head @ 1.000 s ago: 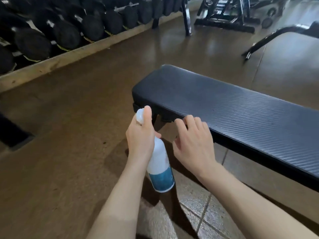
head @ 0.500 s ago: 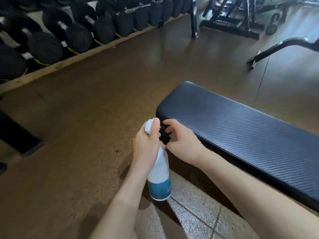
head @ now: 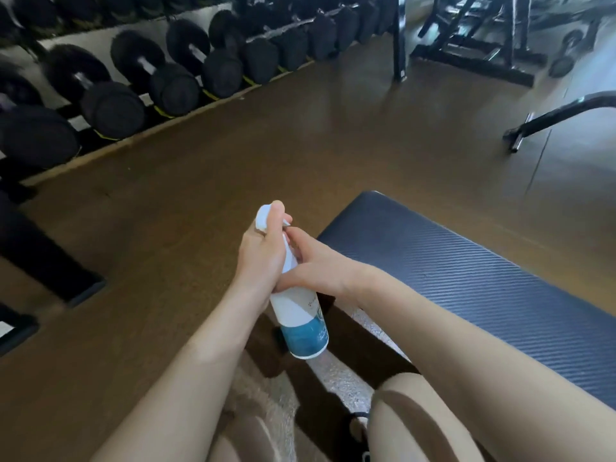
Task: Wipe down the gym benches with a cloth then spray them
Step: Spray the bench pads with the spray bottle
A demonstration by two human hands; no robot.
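The left hand (head: 263,251) is gripping the neck of the white plastic spray bottle with the blue base (head: 300,315), thumb up on the cap, holding it in the air just off the near end of the worktop, the long dark ribbed padded gym bench (head: 466,278), at about nine o'clock from it. The right hand (head: 313,261) is curling onto the bottle's neck at the nozzle; whether it is pinching the nozzle, I cannot tell. Best now: aim the nozzle at three o'clock, over the padding, with the bottle upright. No cloth is showing.
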